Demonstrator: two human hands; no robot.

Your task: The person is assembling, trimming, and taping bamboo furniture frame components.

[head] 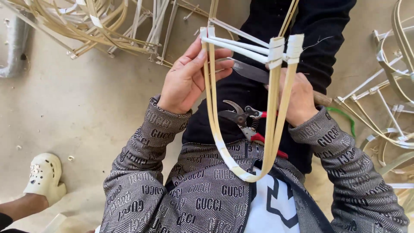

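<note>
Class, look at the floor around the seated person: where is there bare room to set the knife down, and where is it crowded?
Bare floor lies between the cane pile, the left sleeve and the white shoe. The right side is crowded with cane frames.

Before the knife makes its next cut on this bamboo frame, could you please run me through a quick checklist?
1. Left hand grips the bamboo frame: ok.
2. Right hand holds the knife by its handle: ok.
3. Left fingertips clear of the blade: not ok, they sit close beside it.
4. White tape wraps tight at the joints: ok.
5. Pruning shears resting on the lap, shut: cannot tell.
</note>
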